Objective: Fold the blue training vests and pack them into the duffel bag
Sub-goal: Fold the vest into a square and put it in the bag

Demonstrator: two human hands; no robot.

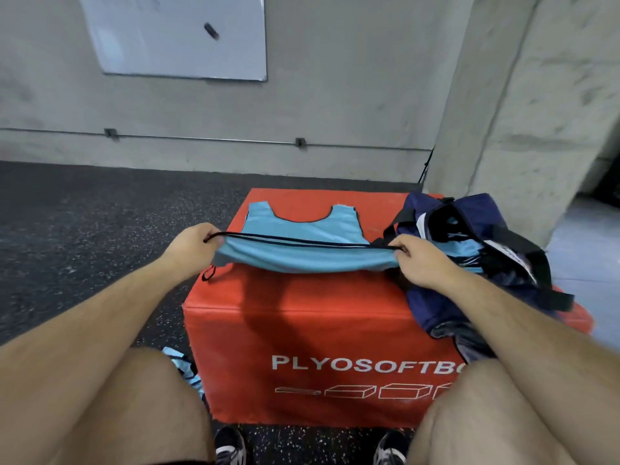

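Observation:
A light blue training vest with black trim lies on top of the red plyo box, its neck end pointing away from me. My left hand pinches the vest's near left corner and my right hand pinches its near right corner, lifting the bottom hem taut above the box. The navy duffel bag sits open on the box's right side, with blue vests visible inside it. Another blue vest lies on the floor by my left knee.
The box stands on dark speckled rubber flooring. A concrete wall with a whiteboard is behind it, and a concrete pillar rises at the right. My knees and shoes fill the bottom of the view.

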